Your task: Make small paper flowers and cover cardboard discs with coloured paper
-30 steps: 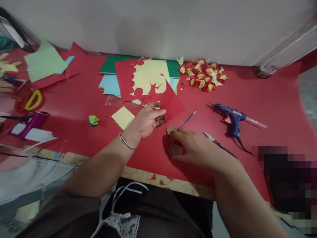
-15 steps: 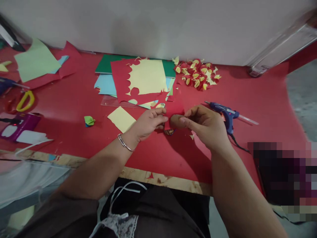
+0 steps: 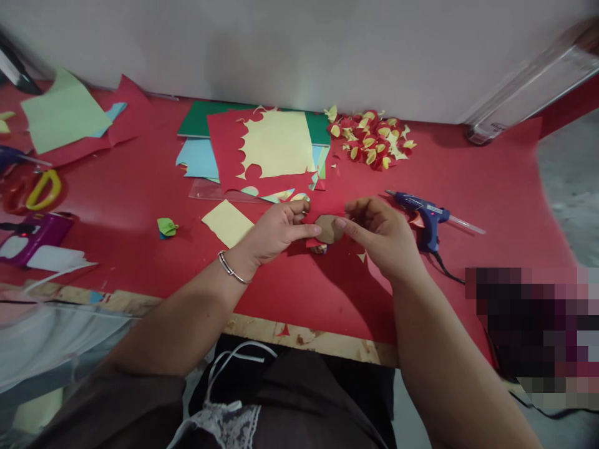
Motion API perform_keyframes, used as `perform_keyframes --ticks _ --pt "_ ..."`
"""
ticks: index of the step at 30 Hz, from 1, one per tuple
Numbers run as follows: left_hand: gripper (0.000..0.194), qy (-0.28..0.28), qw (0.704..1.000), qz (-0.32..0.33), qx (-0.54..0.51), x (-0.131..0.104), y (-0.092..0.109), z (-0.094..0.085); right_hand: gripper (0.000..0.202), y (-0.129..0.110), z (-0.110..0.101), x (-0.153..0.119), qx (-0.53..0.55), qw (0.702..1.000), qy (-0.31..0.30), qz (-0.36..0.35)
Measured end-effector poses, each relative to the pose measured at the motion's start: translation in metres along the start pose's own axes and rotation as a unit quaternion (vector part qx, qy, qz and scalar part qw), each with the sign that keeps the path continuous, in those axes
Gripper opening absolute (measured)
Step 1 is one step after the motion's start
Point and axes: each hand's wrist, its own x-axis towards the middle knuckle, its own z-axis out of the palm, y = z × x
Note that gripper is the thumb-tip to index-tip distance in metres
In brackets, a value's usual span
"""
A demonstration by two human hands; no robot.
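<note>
A round brown cardboard disc (image 3: 329, 229) lies against a piece of red paper (image 3: 327, 202) between my hands. My left hand (image 3: 285, 229) pinches the red paper and the disc's left edge, thumb on top. From the right, my right hand (image 3: 369, 227) holds the disc and the paper, its thumb on the disc's right edge. Just beneath them sits a small patterned object (image 3: 320, 249), mostly covered. A blue glue gun (image 3: 423, 212) lies right of my right hand. Left of my left hand is a pale yellow paper piece (image 3: 227, 223).
Behind the hands are stacked coloured sheets (image 3: 278, 146) and a pile of red and yellow cut pieces (image 3: 372, 140). At the left lie yellow-handled scissors (image 3: 44, 190), a purple power strip (image 3: 51, 234) and a small green paper piece (image 3: 166, 227). A wall (image 3: 281, 50) stands behind.
The cardboard disc has turned to face up and shows more fully against the red paper. My right thumb has shifted to its edge. The view has moved slightly.
</note>
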Motion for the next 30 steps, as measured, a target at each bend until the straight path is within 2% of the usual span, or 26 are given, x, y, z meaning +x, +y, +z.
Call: perform_keyframes --ticks 4,9,11,13,16,19,24,27,30 --pt "0.046 -0.020 1.000 -0.003 -0.024 0.000 0.001 -0.001 0.051 -0.004 0.001 -0.001 0.060 0.997 -0.033 0.028" --pt "0.034 -0.021 1.000 0.006 0.004 0.000 0.003 -0.002 0.048 -0.010 0.001 -0.002 0.052 0.997 -0.051 0.025" --pt "0.036 -0.014 0.999 0.012 0.031 0.000 0.003 -0.002 0.048 -0.009 0.002 -0.002 0.043 0.997 -0.055 0.020" --pt "0.046 -0.001 0.998 0.026 0.052 -0.001 0.002 -0.002 0.049 -0.007 0.002 -0.002 0.028 0.998 -0.049 0.012" --pt "0.059 0.016 0.997 0.042 0.058 -0.001 0.001 -0.003 0.047 -0.004 0.003 -0.004 -0.022 0.999 -0.013 -0.038" --pt "0.061 0.023 0.997 0.044 0.051 0.000 0.000 -0.006 0.043 -0.005 0.003 -0.006 -0.105 0.988 0.012 -0.109" --pt "0.069 0.034 0.992 0.062 0.101 0.000 0.002 -0.009 0.027 -0.008 0.004 -0.008 -0.191 0.969 -0.028 -0.154" --pt "0.066 0.033 0.993 0.049 0.099 0.000 0.001 -0.009 0.025 -0.009 0.004 -0.007 -0.193 0.968 -0.029 -0.158" --pt "0.056 0.045 0.996 0.009 0.081 0.000 0.000 -0.010 0.020 -0.012 0.004 -0.008 -0.183 0.967 -0.016 -0.179"
